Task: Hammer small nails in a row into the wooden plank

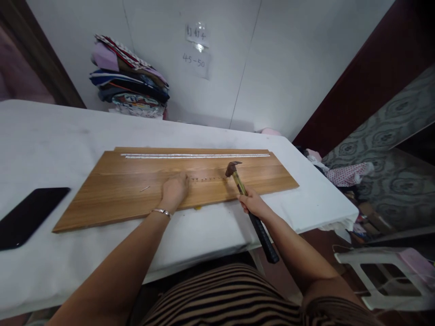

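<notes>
My right hand (254, 203) is wrapped round the handle of a claw hammer (263, 239), gripping it partway up. The rusty-brown hammer head is raised over the wooden board (105, 199). On the board's middle rests my left hand (175, 190), its fingers drawn together at the left end of a row of small nails (203, 179). Whatever those fingertips pinch is too small to make out. A single loose nail (145, 188) lies on the wood to the left of that hand. Two white strips (190, 156) run along the board's far side.
A black phone (32, 217) lies left of the board on the white-covered table (217, 231). Folded cloths (131, 81) are stacked against the wall at the back left. Paper notes (197, 61) hang on that wall. A white plastic stool (390, 276) stands at the lower right.
</notes>
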`<move>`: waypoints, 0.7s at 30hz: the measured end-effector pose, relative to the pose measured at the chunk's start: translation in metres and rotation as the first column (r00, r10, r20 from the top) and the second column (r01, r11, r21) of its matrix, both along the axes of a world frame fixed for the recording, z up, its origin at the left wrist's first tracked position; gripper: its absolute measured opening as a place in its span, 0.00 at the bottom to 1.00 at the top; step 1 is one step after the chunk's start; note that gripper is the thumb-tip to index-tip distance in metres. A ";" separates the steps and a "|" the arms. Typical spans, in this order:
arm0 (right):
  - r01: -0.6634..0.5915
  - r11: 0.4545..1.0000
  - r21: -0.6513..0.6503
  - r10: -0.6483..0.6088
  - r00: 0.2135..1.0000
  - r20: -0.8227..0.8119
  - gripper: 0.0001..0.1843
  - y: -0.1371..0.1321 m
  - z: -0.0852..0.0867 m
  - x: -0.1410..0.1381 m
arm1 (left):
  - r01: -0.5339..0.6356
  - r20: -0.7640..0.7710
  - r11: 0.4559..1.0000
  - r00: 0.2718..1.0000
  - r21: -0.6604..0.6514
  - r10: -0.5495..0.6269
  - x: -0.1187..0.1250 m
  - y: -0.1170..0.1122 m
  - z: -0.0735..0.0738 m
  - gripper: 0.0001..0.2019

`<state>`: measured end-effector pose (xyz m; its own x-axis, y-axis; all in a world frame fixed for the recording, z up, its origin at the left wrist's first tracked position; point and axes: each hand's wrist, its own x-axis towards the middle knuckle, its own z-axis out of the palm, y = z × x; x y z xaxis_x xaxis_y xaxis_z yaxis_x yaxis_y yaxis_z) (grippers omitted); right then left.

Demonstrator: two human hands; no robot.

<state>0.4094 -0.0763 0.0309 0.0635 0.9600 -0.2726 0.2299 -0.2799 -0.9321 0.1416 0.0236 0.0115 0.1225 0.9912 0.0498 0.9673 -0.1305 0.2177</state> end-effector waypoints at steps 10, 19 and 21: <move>-0.029 1.000 0.004 0.029 0.998 0.055 0.14 0.004 -0.001 0.003 | 0.005 0.007 1.000 1.000 0.022 -0.005 0.000 -0.002 0.001 0.22; 0.001 1.000 -0.017 0.001 0.998 0.069 0.13 0.006 0.005 -0.002 | 0.010 -0.021 0.999 1.000 0.036 -0.009 -0.002 -0.002 -0.002 0.21; 0.005 1.000 -0.008 -0.004 0.998 0.063 0.13 0.006 0.004 -0.002 | 0.007 -0.015 0.999 1.000 0.045 -0.006 -0.001 -0.002 -0.002 0.21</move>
<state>0.4073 -0.0701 0.0353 0.0850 0.9575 -0.2756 0.2868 -0.2884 -0.9135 0.1401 0.0218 0.0091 0.1298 0.9872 0.0923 0.9695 -0.1459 0.1969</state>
